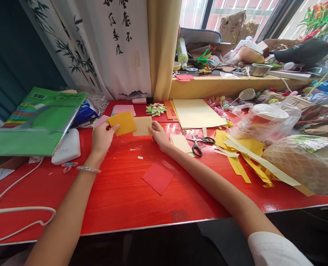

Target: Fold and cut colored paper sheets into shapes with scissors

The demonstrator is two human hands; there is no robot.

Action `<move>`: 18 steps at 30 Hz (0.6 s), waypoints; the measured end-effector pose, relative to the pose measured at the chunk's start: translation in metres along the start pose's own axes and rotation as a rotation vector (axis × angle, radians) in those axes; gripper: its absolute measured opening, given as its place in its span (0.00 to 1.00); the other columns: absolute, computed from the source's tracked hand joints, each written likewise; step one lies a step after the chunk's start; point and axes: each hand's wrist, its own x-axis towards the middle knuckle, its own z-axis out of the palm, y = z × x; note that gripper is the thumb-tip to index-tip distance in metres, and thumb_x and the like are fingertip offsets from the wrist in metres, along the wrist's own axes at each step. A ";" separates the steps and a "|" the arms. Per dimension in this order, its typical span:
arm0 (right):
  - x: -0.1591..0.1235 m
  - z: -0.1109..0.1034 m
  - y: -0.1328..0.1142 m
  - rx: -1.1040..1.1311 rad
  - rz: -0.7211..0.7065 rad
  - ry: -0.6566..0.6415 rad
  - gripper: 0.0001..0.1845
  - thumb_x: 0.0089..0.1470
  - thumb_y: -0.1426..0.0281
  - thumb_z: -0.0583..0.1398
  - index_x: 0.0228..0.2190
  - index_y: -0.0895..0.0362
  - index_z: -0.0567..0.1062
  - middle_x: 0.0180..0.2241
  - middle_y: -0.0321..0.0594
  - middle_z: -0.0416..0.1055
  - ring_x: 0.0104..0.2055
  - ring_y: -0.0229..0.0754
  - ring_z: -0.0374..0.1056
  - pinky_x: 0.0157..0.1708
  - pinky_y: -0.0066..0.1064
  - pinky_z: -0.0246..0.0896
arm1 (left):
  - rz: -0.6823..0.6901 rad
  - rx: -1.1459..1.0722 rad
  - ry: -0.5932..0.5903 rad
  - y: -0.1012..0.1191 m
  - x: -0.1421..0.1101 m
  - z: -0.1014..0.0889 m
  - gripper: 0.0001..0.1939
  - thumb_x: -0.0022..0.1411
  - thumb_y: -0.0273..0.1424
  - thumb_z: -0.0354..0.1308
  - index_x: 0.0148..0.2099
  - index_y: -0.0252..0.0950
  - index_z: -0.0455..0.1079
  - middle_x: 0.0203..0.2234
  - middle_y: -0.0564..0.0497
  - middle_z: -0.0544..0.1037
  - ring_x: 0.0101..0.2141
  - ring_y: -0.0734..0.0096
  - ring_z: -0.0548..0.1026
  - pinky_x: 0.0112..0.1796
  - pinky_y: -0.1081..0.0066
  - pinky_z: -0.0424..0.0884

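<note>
My left hand (102,137) pinches an orange-yellow paper square (122,123) at its left edge. A pale cream paper square (142,126) is gripped at its right side by my right hand (159,135). The two squares meet side by side, the orange-yellow one slightly over the cream one. Below them on the red table lies a red paper square (158,177). Right of my right hand is a small stack of cream paper (180,143), with black-handled scissors (199,142) touching it.
Pink paper (124,110), a folded green paper ornament (155,109) and large cream sheets (198,113) lie at the back. Yellow paper strips (244,151) and plastic bags (304,162) crowd the right. A green packet (36,125), white power bank (66,147) and cable (20,210) occupy the left.
</note>
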 end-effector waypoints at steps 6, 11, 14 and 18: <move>0.008 -0.012 0.012 -0.221 0.063 -0.005 0.15 0.47 0.72 0.53 0.40 0.54 0.63 0.37 0.36 0.65 0.34 0.37 0.61 0.28 0.25 0.60 | -0.007 0.047 -0.231 -0.021 0.006 -0.002 0.17 0.49 0.42 0.58 0.37 0.34 0.73 0.19 0.52 0.73 0.21 0.70 0.68 0.24 0.72 0.62; 0.009 -0.011 0.018 -0.259 0.039 -0.030 0.15 0.49 0.70 0.51 0.41 0.53 0.63 0.37 0.36 0.65 0.30 0.36 0.60 0.23 0.25 0.59 | -0.045 -0.067 -0.255 -0.030 0.007 0.004 0.21 0.46 0.42 0.60 0.41 0.34 0.71 0.29 0.49 0.76 0.22 0.73 0.69 0.23 0.73 0.63; 0.009 -0.010 0.018 -0.240 0.060 -0.017 0.13 0.49 0.70 0.52 0.40 0.53 0.64 0.36 0.35 0.65 0.28 0.35 0.60 0.23 0.25 0.58 | -0.043 -0.072 -0.259 -0.027 0.007 0.002 0.20 0.46 0.42 0.61 0.39 0.34 0.72 0.27 0.50 0.75 0.22 0.73 0.68 0.23 0.73 0.62; 0.009 -0.009 0.010 -0.214 0.100 0.017 0.14 0.50 0.72 0.51 0.41 0.56 0.65 0.35 0.37 0.66 0.28 0.36 0.60 0.25 0.26 0.59 | -0.130 -0.107 -0.288 -0.021 0.012 -0.020 0.16 0.46 0.40 0.63 0.33 0.32 0.71 0.22 0.52 0.73 0.21 0.75 0.67 0.23 0.74 0.61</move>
